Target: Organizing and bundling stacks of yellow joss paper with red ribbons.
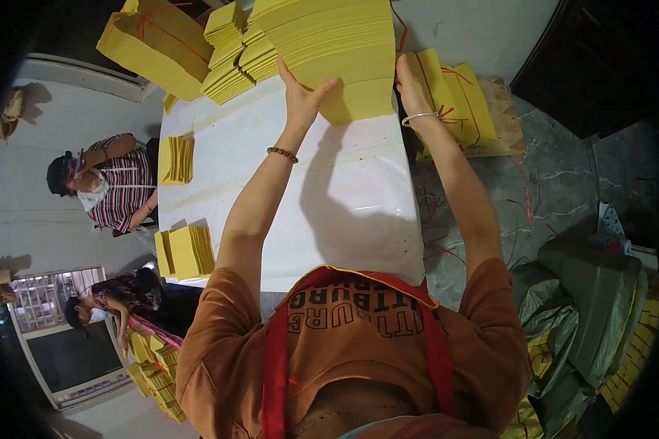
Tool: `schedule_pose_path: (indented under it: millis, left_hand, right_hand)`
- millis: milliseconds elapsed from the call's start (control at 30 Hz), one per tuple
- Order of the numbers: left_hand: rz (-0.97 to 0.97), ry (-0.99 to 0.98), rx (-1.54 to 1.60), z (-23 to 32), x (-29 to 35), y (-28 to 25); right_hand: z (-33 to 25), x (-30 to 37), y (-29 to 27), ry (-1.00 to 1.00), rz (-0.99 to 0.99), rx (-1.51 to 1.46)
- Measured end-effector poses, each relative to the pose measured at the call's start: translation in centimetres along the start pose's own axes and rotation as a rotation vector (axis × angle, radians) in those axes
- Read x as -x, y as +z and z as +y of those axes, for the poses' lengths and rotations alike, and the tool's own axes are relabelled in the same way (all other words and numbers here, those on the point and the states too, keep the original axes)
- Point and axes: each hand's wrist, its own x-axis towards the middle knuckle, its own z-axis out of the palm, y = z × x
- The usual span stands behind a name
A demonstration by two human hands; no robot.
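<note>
A tall stack of yellow paper sheets (357, 80) stands at the far edge of the white-covered table (271, 190), its layers showing as fine lines. Against its left side my left hand (300, 96) is pressed, thumb laid over the near face and fingers reaching along the side. My right hand (413, 89) lies along the stack's right edge with its fingers pointing away from me, so the stack sits between both hands. A beaded bracelet is on my left wrist, a pale bangle on my right.
Smaller yellow paper piles (234, 55) stand at the far left beside a large tied bundle (157, 47). More red-tied bundles (458, 99) rest on a wooden board at right. Two people sit along the left. Grey-green sacks (589, 300) lie at lower right.
</note>
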Motion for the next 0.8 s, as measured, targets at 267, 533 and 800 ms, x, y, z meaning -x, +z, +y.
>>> schedule_pose_path:
  millis: [267, 533, 800]
  left_hand:
    - [0.030, -0.043, 0.001, 1.6, -0.6, -0.2]
    - [0.055, -0.094, -0.092, 1.3, -1.2, -1.2]
    - [0.113, -0.117, -0.231, 2.5, -1.4, -1.2]
  right_hand:
    - [-1.1, -0.3, 0.2, -0.021, 0.031, 0.024]
    - [-2.8, -0.2, 0.8, -0.008, -0.008, 0.066]
    - [-3.2, -0.6, 0.6, 0.017, -0.108, 0.043]
